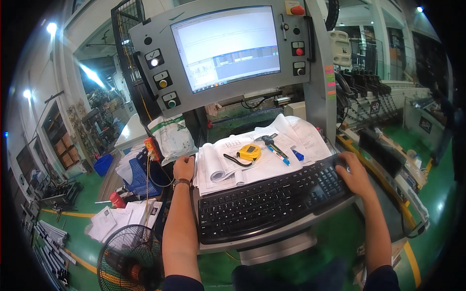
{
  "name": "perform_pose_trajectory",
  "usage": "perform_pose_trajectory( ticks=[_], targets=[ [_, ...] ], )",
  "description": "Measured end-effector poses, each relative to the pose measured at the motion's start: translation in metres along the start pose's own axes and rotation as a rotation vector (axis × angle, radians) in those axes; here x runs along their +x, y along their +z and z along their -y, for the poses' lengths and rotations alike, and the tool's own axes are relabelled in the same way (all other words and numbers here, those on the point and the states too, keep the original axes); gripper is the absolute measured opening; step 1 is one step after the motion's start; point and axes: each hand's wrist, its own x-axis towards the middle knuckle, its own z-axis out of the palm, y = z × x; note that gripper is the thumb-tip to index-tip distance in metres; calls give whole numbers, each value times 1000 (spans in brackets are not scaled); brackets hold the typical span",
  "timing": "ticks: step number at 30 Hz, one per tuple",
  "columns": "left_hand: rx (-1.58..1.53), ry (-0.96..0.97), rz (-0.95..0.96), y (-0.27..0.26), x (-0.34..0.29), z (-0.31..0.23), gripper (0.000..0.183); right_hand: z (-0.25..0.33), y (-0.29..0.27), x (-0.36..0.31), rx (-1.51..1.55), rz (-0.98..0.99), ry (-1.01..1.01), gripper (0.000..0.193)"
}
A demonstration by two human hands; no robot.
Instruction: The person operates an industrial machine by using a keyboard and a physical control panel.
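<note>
A black keyboard lies tilted across a narrow metal shelf in front of me. My right hand is at its right end, thumb and forefinger curved apart over the corner keys; whatever lies under the palm is hidden. At the left edge of the paper stack, my left hand is closed, its fingertips out of sight. On the drawing sheets behind the keyboard are a yellow tape measure with a black strap, a blue-and-white pen, a dark caliper-like tool and a small blue object.
Above stands a grey control panel with a lit screen, push buttons and a red emergency knob. A white plastic bag, blue basket and black fan are left. A machine rail runs along the right.
</note>
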Motion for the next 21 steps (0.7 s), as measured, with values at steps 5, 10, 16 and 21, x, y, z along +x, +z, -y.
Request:
perform_pose_trajectory(
  ticks=[5,10,16,21],
  targets=[
    [9,-7,6,-1,-2,-3,38,-3,1,0,-8,-11,-13,49],
    [17,-17,11,-3,-3,-4,38,-4,1,-1,-11,-16,-23,49],
    [9,0,8,-1,-1,-2,39,-4,0,0,-15,-8,-23,49],
    [10,-6,0,0,-1,-1,38,5,-1,0,41,-5,19,50]
  ],
)
